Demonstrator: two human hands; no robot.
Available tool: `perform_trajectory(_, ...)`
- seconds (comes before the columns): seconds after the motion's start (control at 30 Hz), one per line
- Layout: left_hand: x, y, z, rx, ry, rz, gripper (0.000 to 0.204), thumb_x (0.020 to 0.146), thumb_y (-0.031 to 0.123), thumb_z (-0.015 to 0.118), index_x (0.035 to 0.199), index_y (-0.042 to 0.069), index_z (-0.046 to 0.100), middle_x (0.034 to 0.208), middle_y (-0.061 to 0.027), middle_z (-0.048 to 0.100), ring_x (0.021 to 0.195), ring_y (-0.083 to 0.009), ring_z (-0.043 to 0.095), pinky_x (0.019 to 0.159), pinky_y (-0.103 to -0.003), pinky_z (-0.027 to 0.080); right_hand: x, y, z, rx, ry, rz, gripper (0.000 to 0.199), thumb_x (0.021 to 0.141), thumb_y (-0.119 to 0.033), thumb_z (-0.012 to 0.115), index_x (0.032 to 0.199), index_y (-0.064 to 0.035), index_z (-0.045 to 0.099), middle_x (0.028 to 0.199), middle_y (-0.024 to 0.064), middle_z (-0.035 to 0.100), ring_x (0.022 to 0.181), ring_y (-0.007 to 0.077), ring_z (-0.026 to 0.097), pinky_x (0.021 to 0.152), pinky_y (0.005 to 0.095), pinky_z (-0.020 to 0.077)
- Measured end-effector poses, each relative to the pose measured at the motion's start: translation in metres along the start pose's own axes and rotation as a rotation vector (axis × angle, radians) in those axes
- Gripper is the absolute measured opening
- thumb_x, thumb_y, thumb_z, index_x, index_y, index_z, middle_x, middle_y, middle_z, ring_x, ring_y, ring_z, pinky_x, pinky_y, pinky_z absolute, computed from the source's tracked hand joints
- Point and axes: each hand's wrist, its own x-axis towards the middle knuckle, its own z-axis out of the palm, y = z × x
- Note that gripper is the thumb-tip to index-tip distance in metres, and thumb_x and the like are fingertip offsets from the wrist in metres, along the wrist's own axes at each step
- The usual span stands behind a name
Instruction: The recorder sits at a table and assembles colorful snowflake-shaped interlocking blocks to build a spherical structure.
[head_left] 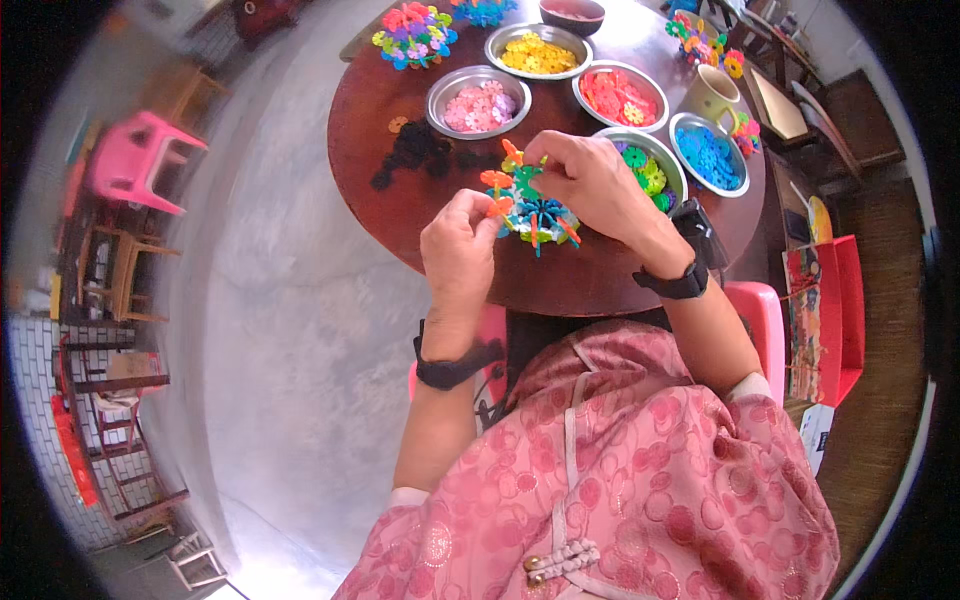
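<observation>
Between my hands, over the near part of the round table, is a build of interlocking plastic snowflake discs (545, 218) in blue, green, yellow-green and orange. My left hand (460, 240) pinches an orange snowflake disc (498, 206) at the build's left side. From above, my right hand (595, 185) has its fingers closed at a green snowflake disc (527, 183) on top of the build; its fingertips are partly hidden. Just beyond my hands stand metal bowls of loose discs: pink (478, 106), red (618, 96), green (648, 178) and blue (709, 152).
Loose black discs (415, 150) lie on the brown table (362, 110) to the left. Farther back are a bowl of yellow discs (540, 53), a dark bowl (572, 14) and a multicoloured disc build (412, 36). A mug (712, 93) stands at the right. A pink stool (140, 162) is on the left.
</observation>
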Motion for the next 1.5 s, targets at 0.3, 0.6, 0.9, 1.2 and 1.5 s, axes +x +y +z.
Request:
perform_trajectory(0.3,-0.002,0.007,0.003,-0.047,-0.003,-0.043,0.005,0.085,0.001,0.066,0.089,-0.001,0.063,0.079,-0.0008,0.066,0.074,-0.0073,0.059,0.069,-0.024,0.049,-0.008,0.014,0.011,-0.011,0.08,-0.045,0.017,0.077,-0.01,0.067,0.091,-0.0019,0.059,0.069,0.0141,0.062,0.065,0.031,0.063,0.059,0.0383,0.0481)
perform_trajectory(0.6,-0.004,0.002,0.006,-0.068,0.005,-0.039,0.007,0.086,0.001,0.066,0.092,-0.001,0.063,0.082,-0.0002,0.064,0.075,-0.007,0.059,0.069,-0.023,0.048,-0.005,0.013,0.017,0.078,0.101,-0.051,0.015,0.077,-0.008,0.068,0.088,-0.001,0.062,0.067,0.014,0.062,0.064,0.0285,0.065,0.059,0.0369,0.0495)
perform_trajectory(0.9,-0.006,0.0,0.013,-0.051,0.047,0.142,0.009,0.082,0.004,0.068,0.088,0.002,0.062,0.08,-0.0103,0.061,0.072,-0.0219,0.061,0.066,-0.032,0.048,-0.007,0.009,0.016,0.034,0.109,-0.013,0.015,0.076,-0.008,0.068,0.088,-0.0016,0.064,0.067,0.0143,0.061,0.064,0.0285,0.064,0.058,0.0367,0.0485)
perform_trajectory(1.2,-0.007,0.003,0.014,0.006,0.063,0.165,0.009,0.083,0.005,0.068,0.088,0.003,0.061,0.08,-0.0107,0.061,0.071,-0.0242,0.061,0.065,-0.033,0.048,-0.005,0.008,0.017,-0.027,0.092,0.008,0.016,0.074,-0.01,0.068,0.086,-0.0017,0.064,0.068,0.0144,0.062,0.064,0.0297,0.064,0.058,0.0375,0.0487)
perform_trajectory(1.5,-0.007,0.007,0.013,-0.046,0.034,0.14,0.009,0.082,0.005,0.069,0.088,0.002,0.062,0.079,-0.0106,0.064,0.07,-0.0228,0.062,0.066,-0.032,0.049,-0.002,0.014,0.011,-0.001,0.035,-0.057,0.015,0.072,-0.01,0.069,0.083,-0.0011,0.061,0.071,0.0154,0.064,0.07,0.0312,0.065,0.062,0.0404,0.0493)
